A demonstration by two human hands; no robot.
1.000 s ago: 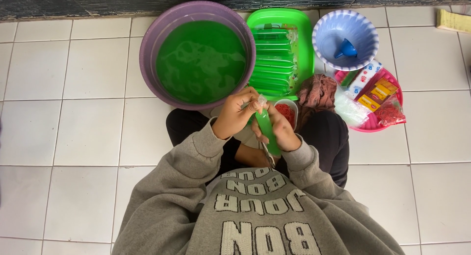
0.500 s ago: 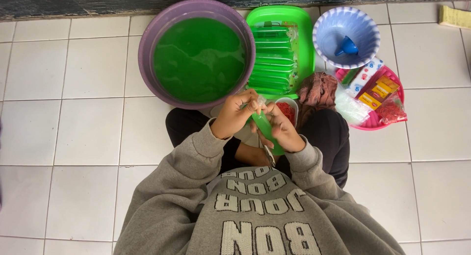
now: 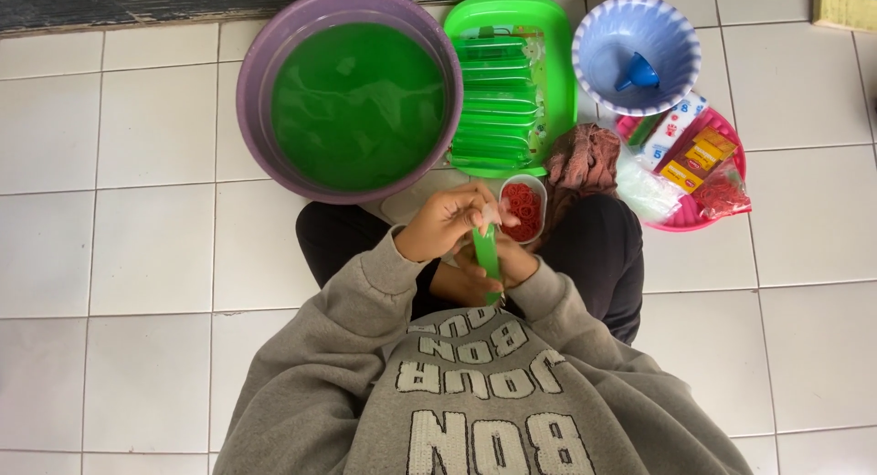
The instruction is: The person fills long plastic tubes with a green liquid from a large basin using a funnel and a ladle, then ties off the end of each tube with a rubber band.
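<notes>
Both arms are bent in close to the chest, grey sleeves pulled down to the wrists. The left hand (image 3: 445,221) sits higher, knuckles up, fingers curled and pinched together at the top of what it grips. The right hand (image 3: 498,269) lies just below and partly behind that grip, palm turned inward, fingers wrapped closed; its fingertips are hidden from view.

Colourful packets (image 3: 687,151) in pink basket (image 3: 736,155)
</notes>
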